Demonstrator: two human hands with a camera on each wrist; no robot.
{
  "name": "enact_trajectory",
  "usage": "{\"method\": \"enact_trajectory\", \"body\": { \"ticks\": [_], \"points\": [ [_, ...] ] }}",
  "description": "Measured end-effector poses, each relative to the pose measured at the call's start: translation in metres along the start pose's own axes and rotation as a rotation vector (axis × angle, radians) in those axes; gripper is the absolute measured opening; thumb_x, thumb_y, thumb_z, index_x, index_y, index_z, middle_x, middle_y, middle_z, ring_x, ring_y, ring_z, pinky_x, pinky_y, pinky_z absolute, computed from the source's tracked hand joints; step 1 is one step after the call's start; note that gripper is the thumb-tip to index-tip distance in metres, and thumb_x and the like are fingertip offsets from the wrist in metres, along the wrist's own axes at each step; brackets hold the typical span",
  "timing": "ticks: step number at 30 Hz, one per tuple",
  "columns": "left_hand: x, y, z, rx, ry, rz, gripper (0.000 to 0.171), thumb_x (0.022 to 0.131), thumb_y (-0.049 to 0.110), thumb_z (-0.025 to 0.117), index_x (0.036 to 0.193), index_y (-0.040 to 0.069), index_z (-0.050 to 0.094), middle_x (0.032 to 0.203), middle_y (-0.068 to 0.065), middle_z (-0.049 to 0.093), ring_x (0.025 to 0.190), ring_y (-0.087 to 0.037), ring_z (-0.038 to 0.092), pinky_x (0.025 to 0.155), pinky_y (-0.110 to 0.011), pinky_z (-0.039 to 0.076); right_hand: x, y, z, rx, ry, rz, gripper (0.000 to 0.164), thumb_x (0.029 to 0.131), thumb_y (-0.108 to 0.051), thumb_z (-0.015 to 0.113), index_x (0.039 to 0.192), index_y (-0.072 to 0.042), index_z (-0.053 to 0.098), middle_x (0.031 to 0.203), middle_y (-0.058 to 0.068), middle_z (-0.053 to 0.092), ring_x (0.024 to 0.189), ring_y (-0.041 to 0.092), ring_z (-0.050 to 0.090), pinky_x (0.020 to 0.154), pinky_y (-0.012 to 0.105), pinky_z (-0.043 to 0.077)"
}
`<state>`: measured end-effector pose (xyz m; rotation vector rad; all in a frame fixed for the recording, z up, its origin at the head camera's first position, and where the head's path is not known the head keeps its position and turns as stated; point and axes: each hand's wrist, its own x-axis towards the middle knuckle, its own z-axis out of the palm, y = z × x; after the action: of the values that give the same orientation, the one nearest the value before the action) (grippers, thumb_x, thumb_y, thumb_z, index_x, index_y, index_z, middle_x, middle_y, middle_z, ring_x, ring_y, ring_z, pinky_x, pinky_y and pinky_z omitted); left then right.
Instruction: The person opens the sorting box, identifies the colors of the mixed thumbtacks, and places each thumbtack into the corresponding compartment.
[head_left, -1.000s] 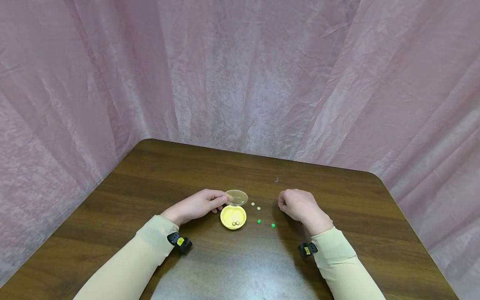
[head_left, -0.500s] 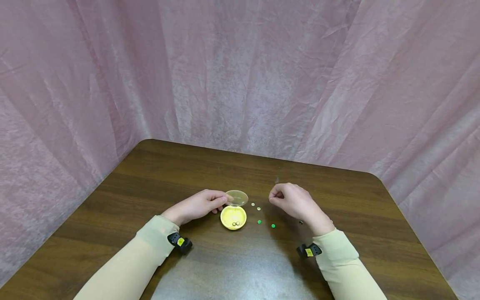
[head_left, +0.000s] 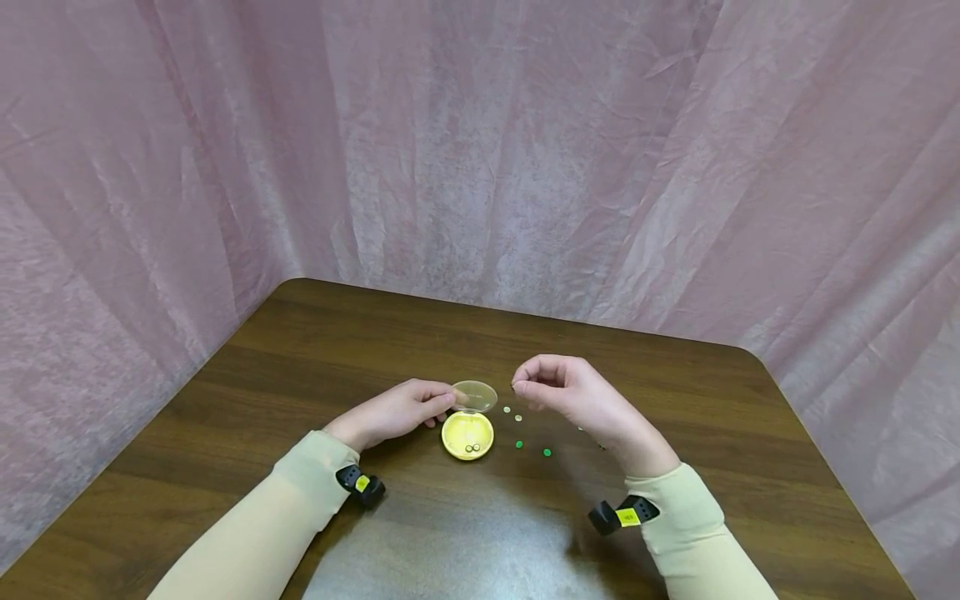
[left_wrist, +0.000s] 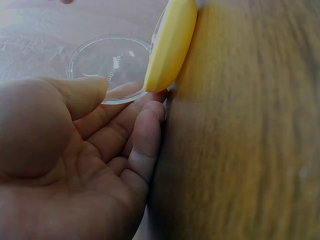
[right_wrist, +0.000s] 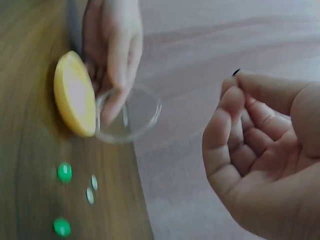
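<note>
My left hand (head_left: 401, 410) pinches the rim of a clear round lid (head_left: 482, 397) between thumb and fingers. The lid stands raised on the back edge of a small round yellow case (head_left: 447, 442), which sits on the table. Two small dark-rimmed rings (head_left: 472, 448) lie inside the case near its front. My right hand (head_left: 581, 398) hovers right of the lid; its thumb and forefinger pinch a tiny dark disc (right_wrist: 237, 72), seen edge-on in the right wrist view. Two green discs (head_left: 533, 448) and two pale discs (head_left: 518, 418) lie on the table between case and right hand.
The brown wooden table (head_left: 420, 533) reaches back to a pink curtain (head_left: 480, 167). Tiny pieces (head_left: 602, 447) show partly beside the right wrist. Each wrist wears a black camera (head_left: 615, 517).
My right hand has risen off the table and moved left towards the lid, with the tiny dark disc now visible at its fingertips. The left hand, lid and case have stayed put.
</note>
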<state>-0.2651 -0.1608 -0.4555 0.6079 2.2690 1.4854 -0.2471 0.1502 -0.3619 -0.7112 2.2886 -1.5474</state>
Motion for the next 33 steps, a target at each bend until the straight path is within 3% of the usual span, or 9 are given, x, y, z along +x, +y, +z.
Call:
{"method": "enact_trajectory", "body": {
  "ticks": [6,9,13,18,21,24,26,30,33],
  "points": [
    [0.002,-0.001,0.0,-0.002,0.002,0.005,0.033,0.119,0.025,0.053,0.137,0.009,0.076,0.126,-0.005,0.075,0.103,-0.022,0.063,0.093,-0.04,0.053,-0.002,-0.004,0.003,0.269,-0.133,-0.088,0.004,0.109,-0.006,0.067,0.107,-0.004,0.071,0.09,0.004,0.063,0.085,0.017,0.059,0.081,0.029,0.053],
    [0.002,-0.001,0.0,0.002,0.002,0.009,0.033,0.119,0.025,0.053,0.138,0.009,0.076,0.127,-0.005,0.075,0.103,-0.022,0.063,0.093,-0.04,0.053,-0.004,-0.004,0.004,0.388,-0.204,-0.127,0.012,0.11,0.0,0.062,0.108,-0.007,0.071,0.093,0.003,0.064,0.086,0.016,0.059,0.08,0.027,0.052],
    [0.001,-0.001,0.0,0.01,0.004,0.01,0.033,0.119,0.025,0.053,0.137,0.009,0.076,0.126,-0.004,0.074,0.103,-0.022,0.063,0.092,-0.039,0.053,-0.005,-0.004,0.004,0.454,-0.266,-0.172,0.02,0.11,0.003,0.057,0.109,-0.01,0.072,0.097,0.003,0.065,0.089,0.014,0.059,0.08,0.025,0.051],
    [0.001,-0.002,0.0,0.012,0.006,0.008,0.032,0.119,0.025,0.054,0.136,0.009,0.076,0.126,-0.004,0.075,0.103,-0.022,0.063,0.092,-0.039,0.053,-0.005,-0.006,0.005,0.461,-0.286,-0.166,0.021,0.11,0.003,0.057,0.109,-0.011,0.073,0.097,0.002,0.065,0.089,0.015,0.059,0.081,0.026,0.051],
    [0.0,-0.001,0.0,0.016,0.009,-0.002,0.032,0.119,0.025,0.054,0.135,0.009,0.076,0.126,-0.004,0.075,0.103,-0.022,0.063,0.093,-0.039,0.053,-0.006,-0.007,0.007,0.386,-0.253,-0.13,0.014,0.109,0.0,0.061,0.108,-0.009,0.073,0.096,0.003,0.065,0.087,0.016,0.059,0.081,0.027,0.051],
    [0.001,0.0,-0.001,0.027,0.014,-0.018,0.033,0.119,0.026,0.054,0.138,0.01,0.075,0.128,-0.004,0.075,0.103,-0.021,0.064,0.093,-0.039,0.053,-0.005,-0.007,0.011,0.213,-0.203,-0.076,0.004,0.109,-0.008,0.069,0.108,-0.008,0.073,0.097,0.009,0.067,0.088,0.021,0.061,0.08,0.029,0.052],
    [0.001,-0.001,-0.001,0.035,0.02,-0.031,0.033,0.119,0.027,0.054,0.139,0.011,0.075,0.129,-0.003,0.074,0.104,-0.021,0.064,0.094,-0.038,0.053,-0.004,-0.007,0.016,0.077,-0.179,-0.037,0.008,0.108,-0.014,0.073,0.109,-0.007,0.074,0.099,0.015,0.068,0.085,0.022,0.062,0.075,0.028,0.052],
    [0.0,0.0,-0.001,0.05,0.026,-0.043,0.034,0.119,0.03,0.055,0.142,0.013,0.074,0.135,-0.002,0.073,0.108,-0.02,0.066,0.097,-0.039,0.054,-0.002,-0.003,0.029,-0.156,-0.145,-0.001,0.011,0.109,-0.022,0.074,0.108,-0.011,0.076,0.096,0.011,0.071,0.079,0.021,0.062,0.067,0.026,0.049],
    [0.0,0.002,0.0,0.053,0.022,-0.037,0.035,0.119,0.031,0.054,0.143,0.015,0.074,0.138,-0.001,0.073,0.11,-0.019,0.066,0.099,-0.039,0.054,0.0,0.003,0.036,-0.289,-0.112,-0.011,0.009,0.108,-0.022,0.074,0.105,-0.014,0.077,0.091,0.001,0.071,0.079,0.017,0.062,0.067,0.026,0.048]
  ]
}}
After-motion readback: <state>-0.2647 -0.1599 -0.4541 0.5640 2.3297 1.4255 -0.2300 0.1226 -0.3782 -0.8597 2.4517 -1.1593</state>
